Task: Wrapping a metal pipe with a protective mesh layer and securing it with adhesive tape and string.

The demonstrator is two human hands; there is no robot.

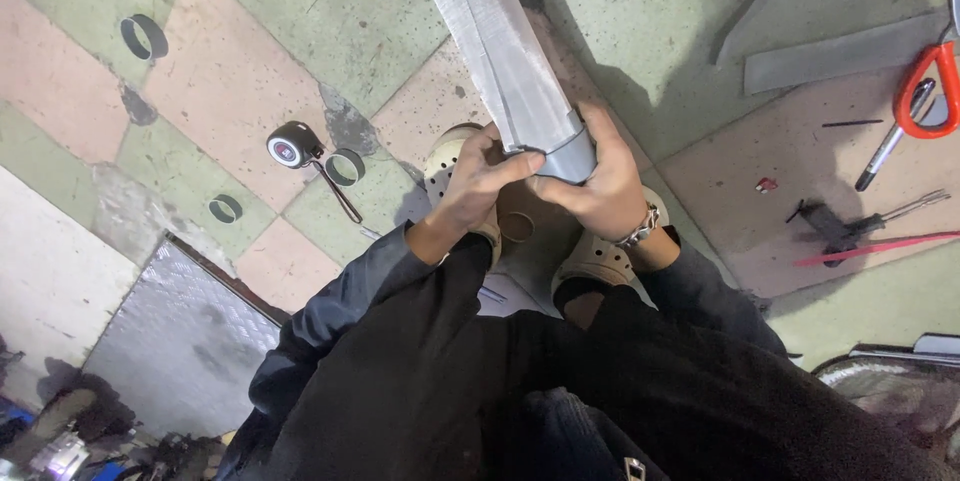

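Grey sheet metal fills the middle of the head view: we see a long folded metal piece (500, 51) running from the far edge of the scene down to the person's hands. The left hand (478, 181) is closed on its near end from the left, thumb laid across the metal, and the right hand (598, 179), with a metal wristband (640, 229), clamps the same end from the right, fingers curled around the rounded tip. Both hands sit close together, just above a pair of pale perforated clogs (600, 259) on the tiled floor (250, 81). To the left we find a tape measure (292, 145) with a thin dark rod (340, 196) beside it, and three short metal rings (144, 36) lie well apart on the tiles. Near left lies a patterned metal plate (180, 341). At the far right we see flat grey metal offcuts (840, 51), red-handled snips (925, 91), a small dark tool (830, 226) and a thin red strip (880, 246).
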